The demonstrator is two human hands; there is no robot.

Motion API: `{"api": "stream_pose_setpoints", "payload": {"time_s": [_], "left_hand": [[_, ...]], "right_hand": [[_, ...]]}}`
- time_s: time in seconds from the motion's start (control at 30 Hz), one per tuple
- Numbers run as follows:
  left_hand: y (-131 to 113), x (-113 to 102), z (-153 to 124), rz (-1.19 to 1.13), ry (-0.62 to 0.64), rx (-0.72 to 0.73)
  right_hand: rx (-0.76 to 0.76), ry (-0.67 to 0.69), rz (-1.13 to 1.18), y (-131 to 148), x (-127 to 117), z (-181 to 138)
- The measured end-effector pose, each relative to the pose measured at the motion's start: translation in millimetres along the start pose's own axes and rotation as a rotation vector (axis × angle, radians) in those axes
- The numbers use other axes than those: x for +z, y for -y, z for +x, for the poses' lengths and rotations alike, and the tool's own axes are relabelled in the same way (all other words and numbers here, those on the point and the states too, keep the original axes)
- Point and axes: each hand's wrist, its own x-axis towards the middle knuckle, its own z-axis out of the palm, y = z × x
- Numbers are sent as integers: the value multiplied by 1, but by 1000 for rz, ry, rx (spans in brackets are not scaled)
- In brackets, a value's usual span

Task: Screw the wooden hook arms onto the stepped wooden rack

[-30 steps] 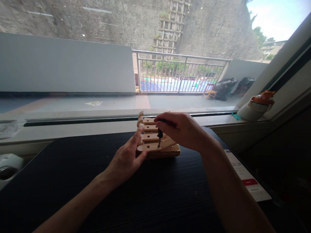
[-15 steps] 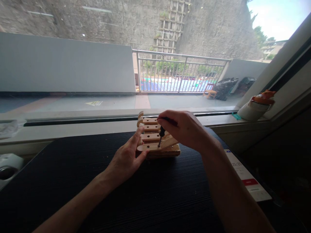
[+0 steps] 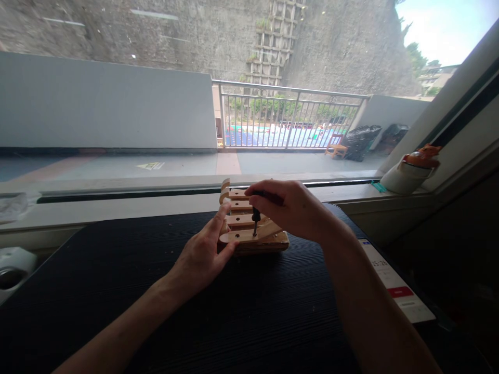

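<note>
A small slatted wooden piece (image 3: 244, 219) lies on the black table, its pale slats carrying dark screw holes and resting on a darker wooden block (image 3: 265, 248). My left hand (image 3: 205, 250) grips its left end, thumb on the near side and fingers toward the far side. In my right hand (image 3: 290, 208) is a black-handled screwdriver (image 3: 256, 214), held nearly upright. Its metal tip meets the nearest slat at the right-hand hole. My right palm hides part of the slats behind it.
A phone (image 3: 393, 283) showing a timer lies at the right of the black table (image 3: 249, 322). On the window sill stand a white pot with an orange figure (image 3: 411, 171) and a small teal item (image 3: 378, 186). A white object (image 3: 13, 272) sits at far left.
My right hand has shifted slightly left, and the screwdriver now stands more upright at the same hole. The left hand and the wooden piece have stayed put.
</note>
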Motion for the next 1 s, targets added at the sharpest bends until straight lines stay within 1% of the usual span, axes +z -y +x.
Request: {"api": "stream_pose_setpoints", "payload": {"time_s": [0.1, 0.2, 0.3, 0.4, 0.5, 0.6, 0.67, 0.87, 1.0], "left_hand": [[-1, -1, 0, 1, 7, -12], [-2, -2, 0, 4, 17, -18], [-3, -2, 1, 8, 29, -23], [-2, -1, 1, 6, 18, -20], [-1, 0, 0, 6, 11, -18], [-1, -1, 0, 7, 10, -15], [-1, -1, 0, 6, 8, -13], [-3, -2, 0, -1, 3, -10], [-3, -2, 0, -5, 7, -5]], "right_hand": [[38, -51, -25, -9, -1, 3], [63, -115, -125, -17, -4, 5], [59, -154, -212, -19, -6, 5], [19, -140, -196, -13, -4, 3], [-30, -87, -150, -5, -1, 1], [-42, -48, -131, -2, 0, 0], [-25, -54, -133, -4, -1, 1], [60, -143, -211, -13, -4, 3], [46, -124, -207, -11, -3, 3]]}}
